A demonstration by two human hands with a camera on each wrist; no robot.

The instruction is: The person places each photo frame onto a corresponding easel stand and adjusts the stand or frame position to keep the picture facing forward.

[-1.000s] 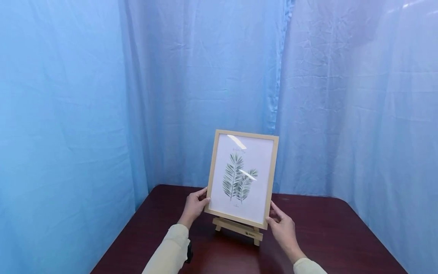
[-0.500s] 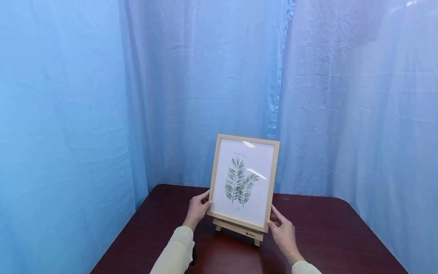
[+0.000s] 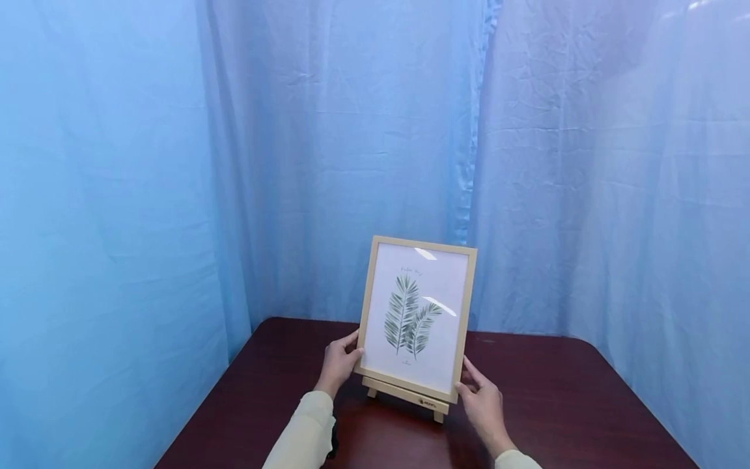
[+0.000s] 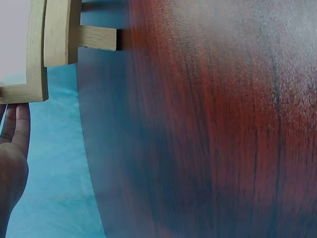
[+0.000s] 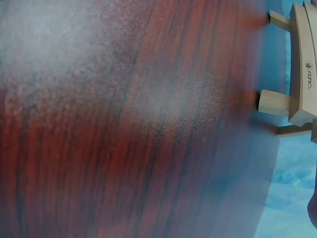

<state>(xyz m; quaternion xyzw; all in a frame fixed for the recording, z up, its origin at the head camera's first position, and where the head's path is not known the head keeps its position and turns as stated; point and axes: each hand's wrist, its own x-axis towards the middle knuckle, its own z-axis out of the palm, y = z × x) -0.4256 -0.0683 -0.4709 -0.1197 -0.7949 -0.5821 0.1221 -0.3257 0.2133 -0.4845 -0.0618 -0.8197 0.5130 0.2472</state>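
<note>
A light-wood picture frame (image 3: 416,319) with a print of two green palm leaves stands tilted back slightly at the ledge of a small wooden easel (image 3: 404,395). My left hand (image 3: 338,361) grips the frame's left edge near the bottom, thumb on the front and fingers behind. At the lower right edge, my right hand (image 3: 483,404) pinches the frame the same way. In the left wrist view, the frame's bottom edge (image 4: 37,59) lies right against the easel's ledge (image 4: 62,32). The right wrist view shows the ledge (image 5: 303,64) and its feet, with only a sliver of the hand.
The easel stands on a dark red-brown wooden table (image 3: 281,391) with rounded far corners. Light blue curtains (image 3: 351,163) hang behind the table and along both sides. Ceiling light reflects in the frame's glazing.
Both hands have lowered the picture frame a little, bringing its bottom edge down toward the easel's ledge. The easel stays in about the same place.
</note>
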